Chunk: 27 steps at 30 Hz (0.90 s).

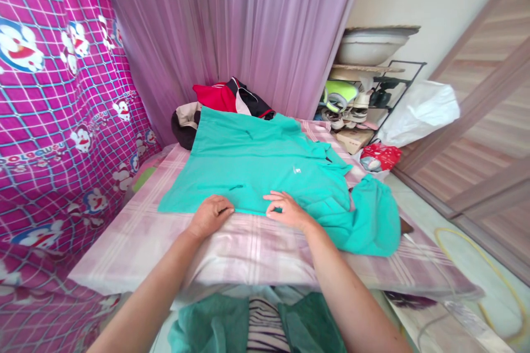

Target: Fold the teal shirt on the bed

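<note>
A teal jacket (260, 165) lies spread out on a plaid-covered table, with a small white logo and a zipped pocket showing. Its hem points left, and one sleeve bunches at the right near the table's edge. My left hand (211, 215) is closed on the jacket's near side edge, fingers curled together. Further right along the same edge, my right hand (286, 209) pinches the fabric between thumb and forefinger, its other fingers stretched out. The cloth between my two hands lies along the tabletop.
The plaid cloth (136, 242) covers the table. Behind the jacket lie a red and black garment (219, 97) and a dark and beige bundle (186, 121). A shoe rack (393, 74) with basins and shoes stands back right, near a white bag (422, 113). Purple curtains (232, 22) hang behind.
</note>
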Motion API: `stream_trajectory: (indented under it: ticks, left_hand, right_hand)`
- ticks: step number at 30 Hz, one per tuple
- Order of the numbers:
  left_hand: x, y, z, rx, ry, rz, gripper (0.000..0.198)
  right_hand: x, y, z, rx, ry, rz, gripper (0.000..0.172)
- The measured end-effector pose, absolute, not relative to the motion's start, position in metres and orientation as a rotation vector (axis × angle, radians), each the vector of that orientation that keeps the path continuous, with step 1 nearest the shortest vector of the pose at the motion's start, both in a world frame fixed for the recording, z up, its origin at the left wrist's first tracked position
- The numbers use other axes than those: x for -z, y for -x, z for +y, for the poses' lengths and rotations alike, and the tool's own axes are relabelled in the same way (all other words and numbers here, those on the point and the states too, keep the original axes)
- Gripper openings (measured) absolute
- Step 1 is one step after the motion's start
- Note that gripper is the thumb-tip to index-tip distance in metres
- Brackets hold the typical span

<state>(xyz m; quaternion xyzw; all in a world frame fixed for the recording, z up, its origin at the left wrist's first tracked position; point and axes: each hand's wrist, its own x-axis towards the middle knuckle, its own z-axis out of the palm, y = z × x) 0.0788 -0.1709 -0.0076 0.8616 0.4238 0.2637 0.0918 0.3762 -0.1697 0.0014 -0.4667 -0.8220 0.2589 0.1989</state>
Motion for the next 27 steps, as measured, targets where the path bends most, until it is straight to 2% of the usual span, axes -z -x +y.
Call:
stream_trajectory:
  ticks: [8,16,19,22,27]
  left_hand:
    - [0.011,-0.066,-0.172,-0.784,-2.455,1.126,0.035]
    - [0.011,-0.064,-0.174,-0.768,-2.45,1.119,0.037]
    - [0.009,-0.065,-0.176,-0.774,-2.446,1.128,0.037]
    - [0.009,-0.066,-0.177,-0.761,-2.453,1.141,0.036]
    - [0.009,-0.065,-0.176,-0.75,-2.45,1.141,0.035]
  right_hand:
    - [-0.002,-0.373,-0.172,-0.644,1.333,-2.342,0.012]
    - [-0.023,-0.322,-0.165,-0.228,1.475,-2.213,0.027]
    - [-0.031,-0.285,-0.156,-0.089,1.49,-2.171,0.04]
    - [-0.026,-0.258,-0.15,-0.111,1.566,-2.254,0.05]
    - [-0.007,-0.258,-0.155,-0.226,1.701,-2.361,0.057]
